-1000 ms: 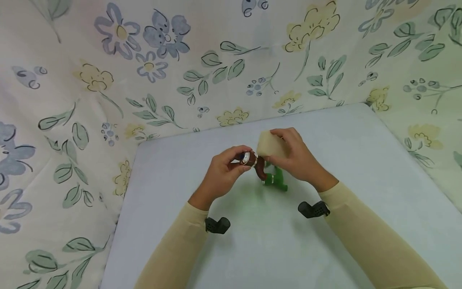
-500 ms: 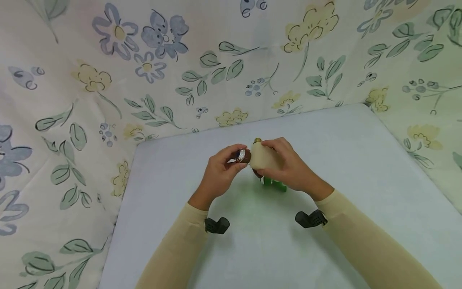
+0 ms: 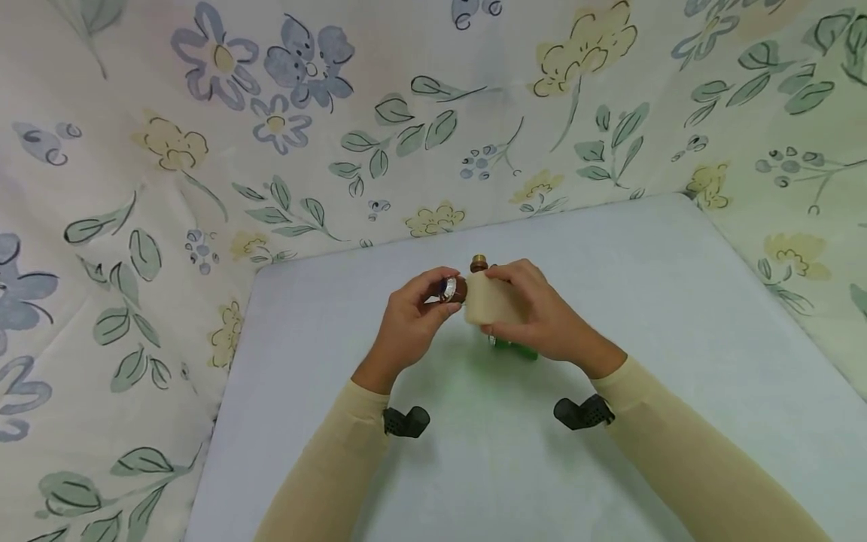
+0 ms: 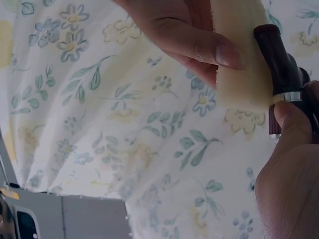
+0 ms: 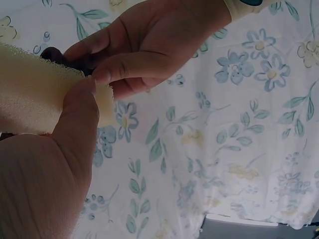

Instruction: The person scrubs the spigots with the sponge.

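My left hand [image 3: 409, 316] grips a brown tubular piece [image 3: 459, 290] with silver bands. Its flared dark end [image 4: 271, 42] shows in the left wrist view, and a gold-coloured tip [image 3: 479, 260] sticks out beyond the sponge in the head view. A cream sponge [image 3: 482, 299] is held between thumb and fingers of my right hand [image 3: 538, 320], lying against the brown piece and hiding its middle. In the right wrist view the porous sponge [image 5: 30, 89] has my right thumb pressed on its face. Behind the right hand, a green tubular piece [image 3: 515, 347] is partly covered.
A white-covered table [image 3: 325, 331] spreads under both hands. Floral cloth [image 3: 400, 173] hangs along its back and sides. A black wrist camera [image 3: 406, 421] projects from the left sleeve, another black camera [image 3: 584, 412] from the right.
The sponge has moved left and slightly down across the brown piece, covering more of it. The gold tip has come into view behind it. The left hand has shifted slightly left.
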`<state>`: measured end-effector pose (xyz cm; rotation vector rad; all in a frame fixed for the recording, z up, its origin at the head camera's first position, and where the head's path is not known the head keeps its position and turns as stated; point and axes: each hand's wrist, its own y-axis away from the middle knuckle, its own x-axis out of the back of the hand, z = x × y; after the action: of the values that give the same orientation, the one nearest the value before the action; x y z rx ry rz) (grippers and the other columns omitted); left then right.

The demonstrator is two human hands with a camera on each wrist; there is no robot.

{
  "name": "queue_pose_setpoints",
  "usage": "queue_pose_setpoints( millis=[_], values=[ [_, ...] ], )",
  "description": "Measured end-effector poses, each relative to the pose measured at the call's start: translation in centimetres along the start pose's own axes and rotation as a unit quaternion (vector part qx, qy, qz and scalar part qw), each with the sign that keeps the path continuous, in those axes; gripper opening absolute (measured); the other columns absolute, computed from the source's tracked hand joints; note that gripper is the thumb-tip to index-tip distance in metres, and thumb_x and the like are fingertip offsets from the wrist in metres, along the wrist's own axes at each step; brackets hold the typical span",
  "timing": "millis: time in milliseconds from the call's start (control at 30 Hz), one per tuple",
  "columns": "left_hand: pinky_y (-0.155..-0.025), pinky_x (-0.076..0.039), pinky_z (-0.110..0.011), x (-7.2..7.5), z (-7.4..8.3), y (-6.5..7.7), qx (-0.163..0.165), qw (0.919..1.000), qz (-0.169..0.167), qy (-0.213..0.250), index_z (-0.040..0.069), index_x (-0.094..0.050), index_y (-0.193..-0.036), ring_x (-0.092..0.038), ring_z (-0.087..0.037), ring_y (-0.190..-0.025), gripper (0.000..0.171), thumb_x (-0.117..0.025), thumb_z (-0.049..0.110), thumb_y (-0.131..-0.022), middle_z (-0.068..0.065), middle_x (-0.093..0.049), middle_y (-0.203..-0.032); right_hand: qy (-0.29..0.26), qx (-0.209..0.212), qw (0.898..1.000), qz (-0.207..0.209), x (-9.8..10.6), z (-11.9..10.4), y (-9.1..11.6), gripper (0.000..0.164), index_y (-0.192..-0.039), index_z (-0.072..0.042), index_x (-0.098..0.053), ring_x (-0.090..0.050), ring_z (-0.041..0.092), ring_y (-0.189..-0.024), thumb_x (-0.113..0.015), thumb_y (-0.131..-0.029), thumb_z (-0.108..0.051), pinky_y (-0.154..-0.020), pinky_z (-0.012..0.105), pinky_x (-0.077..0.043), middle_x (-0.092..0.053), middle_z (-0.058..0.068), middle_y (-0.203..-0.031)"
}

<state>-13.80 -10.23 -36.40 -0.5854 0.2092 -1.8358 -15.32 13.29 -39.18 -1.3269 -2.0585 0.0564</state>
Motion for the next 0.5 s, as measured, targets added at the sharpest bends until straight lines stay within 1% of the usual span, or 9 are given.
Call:
queue_pose_setpoints(
  millis=[200,333,500],
  values=[
    [-0.083,-0.054,-0.033,-0.4,0.05,0.2,0.003,0.9999,-0.014,0.008,-0.005,-0.054,-0.125,-0.058,-0.024,-0.107,0.04,-0.063,-0.012,-0.087,-0.018,-0.057,-0.121,0.012,-0.019,1.0,0.008,0.17,0.26,0.28,0.068,-0.136,-0.023,-0.045,-0.039,0.019,-0.11,-0.08,-0.079,-0.033,-0.079,0.042,-0.047,-0.042,-0.002,-0.126],
    [-0.083,-0.054,-0.033,-0.4,0.19,0.33,0.002,0.9999,-0.015,0.006,-0.005,-0.054,-0.125,-0.058,-0.023,-0.104,0.04,-0.063,-0.012,-0.086,-0.017,-0.058,-0.119,0.016,-0.016,1.0,0.012,0.32,0.44,0.11,0.068,-0.137,-0.021,-0.046,-0.039,0.02,-0.11,-0.08,-0.079,-0.031,-0.079,0.043,-0.047,-0.042,0.0,-0.125],
    [-0.082,-0.054,-0.034,-0.3,0.32,0.1,-0.012,0.9997,-0.019,0.003,-0.005,-0.054,-0.124,-0.058,-0.025,-0.102,0.04,-0.063,-0.013,-0.086,-0.018,-0.057,-0.118,0.018,-0.01,1.0,0.018,0.64,0.57,-0.14,0.068,-0.137,-0.019,-0.045,-0.039,0.023,-0.111,-0.08,-0.079,-0.03,-0.08,0.045,-0.046,-0.042,0.003,-0.126]
  ],
)
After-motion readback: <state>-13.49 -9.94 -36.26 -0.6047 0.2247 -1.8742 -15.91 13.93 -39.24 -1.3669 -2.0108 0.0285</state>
